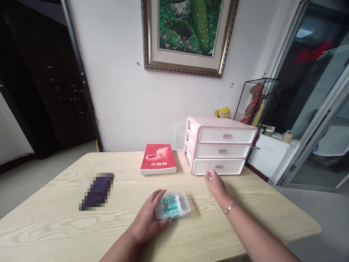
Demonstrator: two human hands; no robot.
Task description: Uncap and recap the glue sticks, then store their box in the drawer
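Observation:
My left hand (pixel 149 214) is wrapped round the left side of a clear plastic box (pixel 186 202) just above or on the table; I cannot tell which. Inside the box lie several white cylinders with green labels (pixel 171 205), which look like batteries. Over to the right, my right hand (pixel 215 182) is in front of the bottom drawer of a pink and white drawer unit (pixel 220 145). Its fingers are curled together below the drawer's handle (pixel 219 167). Whatever they hold, if anything, is too small to make out.
A thick red book (pixel 159 158) lies left of the drawer unit on the wooden table (pixel 68 233). Farther left is a dark, blurred-out object (pixel 96 191). Behind the unit stand a yellow packet (pixel 222 112) and a glass display case (pixel 253 102).

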